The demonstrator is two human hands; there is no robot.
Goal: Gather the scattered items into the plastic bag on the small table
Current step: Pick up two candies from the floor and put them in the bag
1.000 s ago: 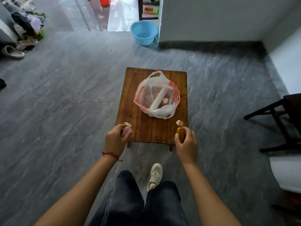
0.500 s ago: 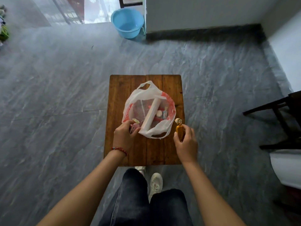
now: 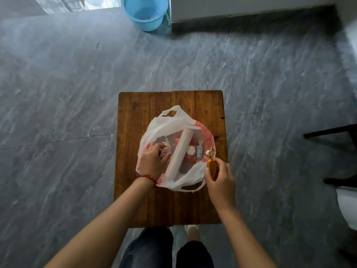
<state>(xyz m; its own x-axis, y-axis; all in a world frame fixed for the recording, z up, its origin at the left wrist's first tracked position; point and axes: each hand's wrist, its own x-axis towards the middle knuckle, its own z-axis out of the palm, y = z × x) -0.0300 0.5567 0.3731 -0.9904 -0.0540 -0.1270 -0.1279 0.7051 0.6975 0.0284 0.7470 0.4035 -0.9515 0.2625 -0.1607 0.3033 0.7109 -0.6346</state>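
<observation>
Left hand (image 3: 152,163) now inside plastic bag (image 3: 170,126), apparently gripping pink candy (image 3: 164,152).

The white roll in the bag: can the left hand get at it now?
Probably not yet: the left hand is over the open bag beside the roll, but its fingers already hold a small pink candy.

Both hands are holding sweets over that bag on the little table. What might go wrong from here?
1. The right hand holds the amber wrapped candy at the plastic bag's rim, not over its mouth; let go there, it may land on the small wooden table.
2. The bag is limp and unsupported; the left hand, reaching in with a pink wrapped candy, could drag its wall inward.
3. The white roll lying across the opening might deflect dropped sweets.
</observation>
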